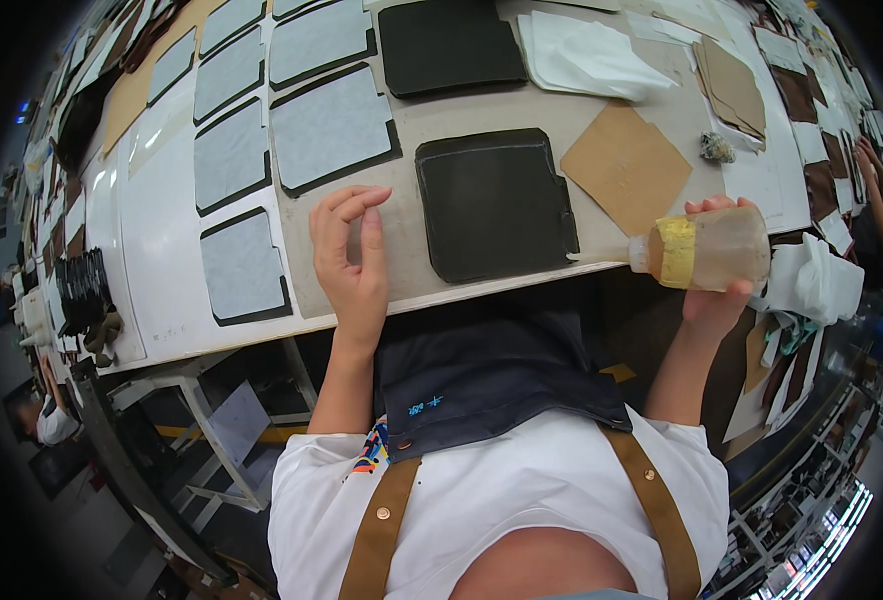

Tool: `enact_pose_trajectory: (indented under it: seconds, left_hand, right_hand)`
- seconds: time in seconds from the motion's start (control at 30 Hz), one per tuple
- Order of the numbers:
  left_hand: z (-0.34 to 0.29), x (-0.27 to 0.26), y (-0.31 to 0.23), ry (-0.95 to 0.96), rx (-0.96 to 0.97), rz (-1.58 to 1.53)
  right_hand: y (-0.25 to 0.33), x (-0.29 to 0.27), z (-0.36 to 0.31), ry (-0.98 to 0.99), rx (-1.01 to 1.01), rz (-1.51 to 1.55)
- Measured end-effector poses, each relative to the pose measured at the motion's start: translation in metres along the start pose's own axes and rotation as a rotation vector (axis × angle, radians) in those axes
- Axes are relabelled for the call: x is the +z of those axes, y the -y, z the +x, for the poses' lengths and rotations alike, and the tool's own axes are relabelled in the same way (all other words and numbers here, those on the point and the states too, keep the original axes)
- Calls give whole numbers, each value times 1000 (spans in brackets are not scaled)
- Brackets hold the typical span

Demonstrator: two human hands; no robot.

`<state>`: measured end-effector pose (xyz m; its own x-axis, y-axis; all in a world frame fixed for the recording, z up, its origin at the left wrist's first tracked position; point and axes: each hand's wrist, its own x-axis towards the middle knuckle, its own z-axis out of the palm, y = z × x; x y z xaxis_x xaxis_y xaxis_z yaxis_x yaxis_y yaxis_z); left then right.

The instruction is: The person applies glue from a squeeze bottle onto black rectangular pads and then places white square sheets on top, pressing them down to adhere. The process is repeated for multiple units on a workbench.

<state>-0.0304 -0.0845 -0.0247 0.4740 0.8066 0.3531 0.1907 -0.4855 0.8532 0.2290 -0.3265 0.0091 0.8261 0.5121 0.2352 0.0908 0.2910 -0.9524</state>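
My right hand (714, 303) is wrapped round a cloudy squeeze bottle (732, 250) with a yellow band near its neck. The bottle lies on its side in the air, its thin pale nozzle (602, 258) pointing left. That tip meets the lower right edge of a flat black panel (487, 210), near its notched side; whether it touches cannot be told. A faint line runs along the panel's top edge. To the panel's left, my left hand (350, 245) hovers by the table edge, fingers loosely curved and apart, holding nothing.
Several grey-faced panels with black borders (327, 125) lie in columns on the left. Behind are a black stack (450, 45) and white sheets (592, 55). A brown card (629, 168) and a small mottled lump (717, 148) lie right. Another person's arm (874, 190) shows far right.
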Motion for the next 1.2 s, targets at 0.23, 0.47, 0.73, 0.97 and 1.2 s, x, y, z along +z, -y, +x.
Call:
enact_pose_trajectory:
  seconds: [0.23, 0.47, 0.73, 0.97, 1.2]
  left_hand:
    - [1, 1, 0, -19, 10, 7]
    - [1, -1, 2, -24, 28, -16]
    - [1, 3, 1, -75, 27, -54]
    - [1, 0, 3, -51, 31, -58]
    - [1, -1, 2, -61, 50, -39]
  right_hand:
    - [4, 14, -57, -243, -99, -74]
    - [-14, 22, -80, -87, -438, -98]
    - [-16, 25, -84, 57, -549, -157]
    - [-17, 44, -84, 219, -597, -117]
    - [-18, 64, -86, 372, -562, -76]
